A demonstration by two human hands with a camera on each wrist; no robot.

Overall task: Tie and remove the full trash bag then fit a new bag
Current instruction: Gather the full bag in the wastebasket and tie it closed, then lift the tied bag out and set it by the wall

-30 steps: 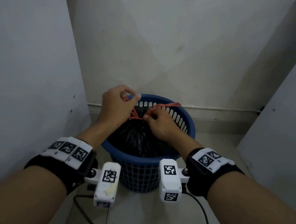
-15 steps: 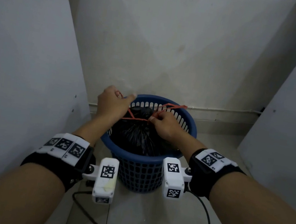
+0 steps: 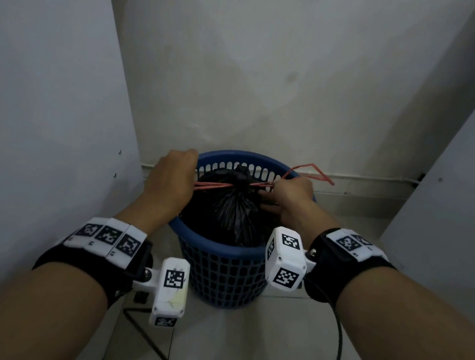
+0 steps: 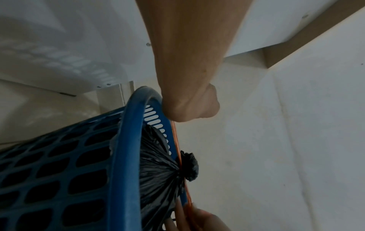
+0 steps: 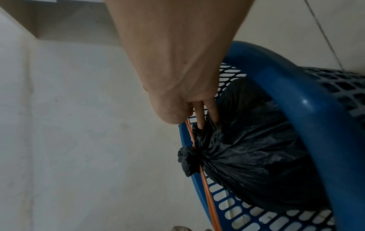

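Here we are in a narrow corner, pale walls on three sides and a tiled floor underneath. Standing on it is the blue plastic bin, round, its wall a lattice of holes under a thick smooth rim. Inside sits the full black bag, thin crinkly plastic gathered into fine pleats and pinched to a little knob at the neck, just above the rim.

Around that neck runs a thin orange string, pulled out taut to both sides. The left hand is balled into a fist at the rim, fingers curled around its end of the string. The right hand pinches the other end, with two fingers stretched down against the bag; a loose loop sticks up behind it. Whether that's a proper knot yet, I can't quite make out from here.

What could go wrong? Pull too hard and that narrow string may bite through the thin plastic, or snap. Slacken off too soon and the slippery pleats may spread, opening the neck. And a lopsided tug could tip the light bin.
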